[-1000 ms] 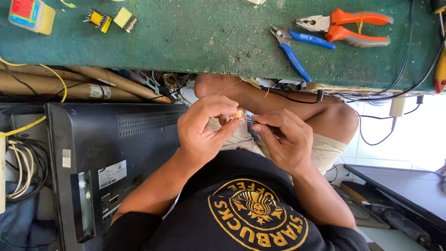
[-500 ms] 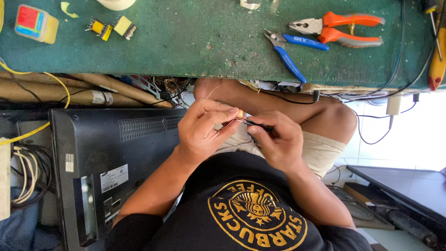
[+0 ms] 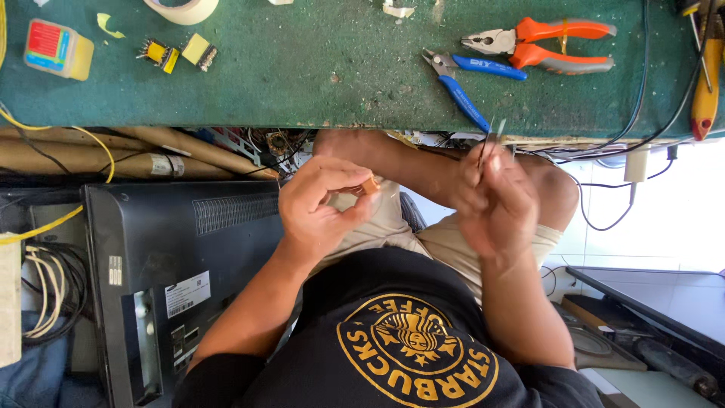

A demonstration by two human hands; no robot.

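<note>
A green, worn worktop (image 3: 302, 68) fills the top of the frame. At its upper left lie a small yellow box with a red and blue face (image 3: 58, 49), two little yellow components (image 3: 177, 53) and, at the top edge, a roll of pale tape (image 3: 183, 9). Further right on the worktop lie blue-handled pliers (image 3: 464, 79) and, just above them, orange-handled pliers (image 3: 540, 44); dark cables (image 3: 642, 98) run down the upper right. Below the worktop edge at the left are cardboard tubes (image 3: 136, 151) and yellow wires, and under those the black back of a monitor (image 3: 189, 279) stands in the lower left. At the lower right, part of a white tiled floor and another dark flat panel (image 3: 649, 291) show. In the middle of the frame the left hand (image 3: 321, 208) pinches a small orange-brown part (image 3: 370, 185) between thumb and fingertips, closed on it. Well apart, to the right of it and slightly higher, the right hand (image 3: 495, 200) is blurred and closed around a thin dark metal tool (image 3: 491, 140) whose tip points up toward the worktop edge; its exact kind cannot be told.
</note>
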